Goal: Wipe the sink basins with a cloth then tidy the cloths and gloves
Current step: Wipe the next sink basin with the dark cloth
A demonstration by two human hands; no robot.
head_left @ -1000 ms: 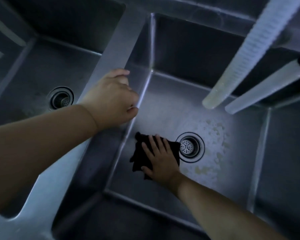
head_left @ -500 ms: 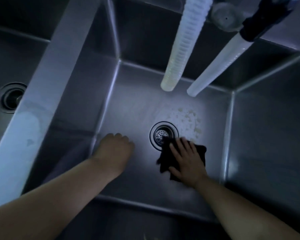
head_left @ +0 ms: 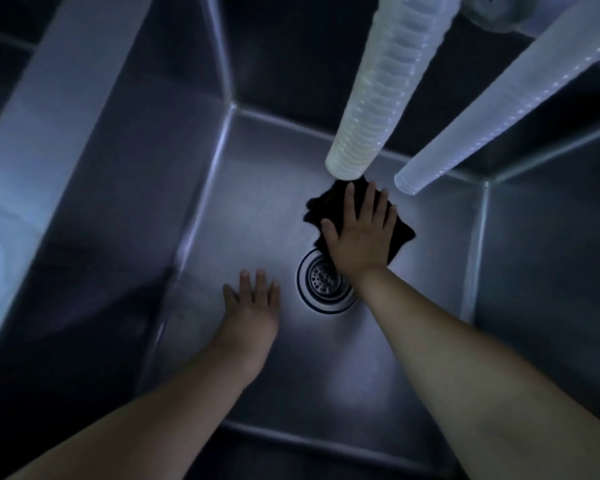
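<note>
A: Dim steel sink basin (head_left: 257,209), lit around the drain (head_left: 321,282). Nearest, left hand (head_left: 253,306) at seven o'clock of it, fingers straight, apart, holding nothing.

B: Farther, right hand (head_left: 359,233) flat on dark cloth (head_left: 400,233), twelve o'clock. Better pressed evenly, overlapping strokes under the hoses (head_left: 371,98).

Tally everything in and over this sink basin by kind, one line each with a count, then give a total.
Bare hands: 2, the left hand flat on the basin floor, the right hand pressing the cloth
Black wiping cloth: 1
Round metal drain strainer: 1
Translucent white hoses: 2, a ribbed hose and a smoother hose
Stainless steel sink basin: 1
Total: 7
</note>
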